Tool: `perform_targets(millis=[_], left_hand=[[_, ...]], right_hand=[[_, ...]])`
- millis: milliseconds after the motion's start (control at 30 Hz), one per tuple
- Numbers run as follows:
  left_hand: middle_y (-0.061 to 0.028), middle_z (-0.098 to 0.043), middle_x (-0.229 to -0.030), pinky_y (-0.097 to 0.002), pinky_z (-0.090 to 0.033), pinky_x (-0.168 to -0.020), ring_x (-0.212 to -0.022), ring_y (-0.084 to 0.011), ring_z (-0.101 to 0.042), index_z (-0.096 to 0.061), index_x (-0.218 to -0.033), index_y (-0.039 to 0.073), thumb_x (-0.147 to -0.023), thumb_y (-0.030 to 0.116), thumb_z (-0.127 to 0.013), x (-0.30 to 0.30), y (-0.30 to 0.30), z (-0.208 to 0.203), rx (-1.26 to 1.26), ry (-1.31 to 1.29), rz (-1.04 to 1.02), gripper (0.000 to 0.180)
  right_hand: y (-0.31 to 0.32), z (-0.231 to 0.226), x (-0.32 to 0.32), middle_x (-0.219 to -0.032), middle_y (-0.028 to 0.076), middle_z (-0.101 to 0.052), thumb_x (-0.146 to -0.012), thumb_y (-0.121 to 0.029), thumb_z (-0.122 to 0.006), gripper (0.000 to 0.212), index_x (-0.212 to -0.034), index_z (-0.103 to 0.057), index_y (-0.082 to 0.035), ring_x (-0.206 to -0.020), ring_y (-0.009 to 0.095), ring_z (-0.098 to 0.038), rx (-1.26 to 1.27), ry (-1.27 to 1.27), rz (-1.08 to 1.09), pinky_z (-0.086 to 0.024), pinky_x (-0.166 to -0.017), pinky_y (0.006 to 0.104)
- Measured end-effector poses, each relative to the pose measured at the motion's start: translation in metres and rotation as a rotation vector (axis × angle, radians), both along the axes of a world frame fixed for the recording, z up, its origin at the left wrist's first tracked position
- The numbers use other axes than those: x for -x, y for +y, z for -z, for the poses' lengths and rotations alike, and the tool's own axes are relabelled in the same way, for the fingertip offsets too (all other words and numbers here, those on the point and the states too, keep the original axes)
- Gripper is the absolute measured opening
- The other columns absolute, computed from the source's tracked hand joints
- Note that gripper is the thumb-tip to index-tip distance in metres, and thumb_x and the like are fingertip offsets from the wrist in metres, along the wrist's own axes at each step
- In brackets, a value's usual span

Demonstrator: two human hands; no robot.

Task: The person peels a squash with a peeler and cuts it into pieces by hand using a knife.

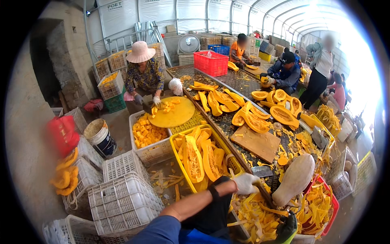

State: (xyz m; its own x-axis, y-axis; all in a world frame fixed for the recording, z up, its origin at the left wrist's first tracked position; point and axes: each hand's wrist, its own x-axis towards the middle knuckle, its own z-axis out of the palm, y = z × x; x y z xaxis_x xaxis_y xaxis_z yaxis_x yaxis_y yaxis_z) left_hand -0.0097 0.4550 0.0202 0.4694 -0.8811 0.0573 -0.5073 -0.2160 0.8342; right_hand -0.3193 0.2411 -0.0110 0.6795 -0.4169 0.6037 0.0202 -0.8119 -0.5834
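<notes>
In a white glove, my left hand (246,184) reaches across to the wooden table edge, its fingers stretched toward the right and nothing visible in them. A cleaver (262,171) lies on the table just beyond it. My right hand (287,228), in a dark glove with a yellow-green cuff, is low at the lower edge, its fingers curled; what they hold is too unclear to name. Between and beyond my hands, a long pale unpeeled pumpkin (294,179) leans at the table edge. Orange peelings (256,219) heap up in containers beneath my hands.
Left of my arm stands a yellow crate (232,161) of halved pumpkins. A person in a pink hat (140,53) cuts pumpkin on a round yellow board (178,116). A wooden board (256,142) and pumpkin halves (252,118) lie on the table. White crates (122,205) are stacked at left.
</notes>
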Motion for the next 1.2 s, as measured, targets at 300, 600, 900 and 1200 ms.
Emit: perform_targets(millis=[300,600,900,1200], left_hand=[[-0.0271,-0.075,-0.117,-0.044,-0.057,-0.095,-0.109,-0.0401,-0.074,-0.074,-0.121,-0.001,-0.092,0.028,-0.073,0.035,-0.148,0.041,0.163,-0.049,0.173,0.041],[-0.0292,-0.067,-0.127,-0.0507,-0.053,-0.103,-0.12,-0.0468,-0.063,-0.066,-0.133,-0.003,-0.086,0.034,-0.085,-0.002,-0.233,0.07,0.18,-0.389,-0.228,0.063],[-0.0341,-0.031,-0.164,-0.0582,-0.037,-0.121,-0.143,-0.0591,-0.037,-0.034,-0.164,-0.002,-0.071,0.06,-0.09,0.032,-0.305,0.046,-0.072,-0.469,-0.213,0.125],[-0.0395,-0.025,-0.166,-0.0648,-0.026,-0.125,-0.145,-0.0651,-0.03,-0.021,-0.169,-0.002,-0.079,0.054,-0.084,0.038,-0.323,0.079,0.026,-0.506,-0.219,0.123]], right_hand=[[-0.047,0.049,-0.008,-0.098,0.015,-0.08,-0.107,-0.038,-0.066,0.048,-0.141,-0.071,-0.005,-0.074,0.032,-0.073,-0.25,-0.028,0.112,-0.06,-0.069,0.0411],[-0.099,-0.028,-0.032,-0.092,0.009,-0.075,-0.108,-0.032,-0.068,0.042,-0.139,-0.067,-0.003,-0.056,0.008,-0.054,-1.138,-0.105,0.383,-0.039,-0.049,0.0234],[-0.263,-0.045,-0.167,-0.1,0.025,-0.076,-0.099,-0.045,-0.067,0.046,-0.122,-0.077,-0.006,-0.096,0.042,-0.075,-0.166,0.294,0.362,-0.057,-0.083,0.0464],[-0.347,-0.026,-0.256,-0.094,0.025,-0.076,-0.095,-0.036,-0.063,0.035,-0.095,-0.082,-0.007,-0.091,0.046,-0.074,0.184,0.676,0.445,-0.06,-0.082,0.0521]])
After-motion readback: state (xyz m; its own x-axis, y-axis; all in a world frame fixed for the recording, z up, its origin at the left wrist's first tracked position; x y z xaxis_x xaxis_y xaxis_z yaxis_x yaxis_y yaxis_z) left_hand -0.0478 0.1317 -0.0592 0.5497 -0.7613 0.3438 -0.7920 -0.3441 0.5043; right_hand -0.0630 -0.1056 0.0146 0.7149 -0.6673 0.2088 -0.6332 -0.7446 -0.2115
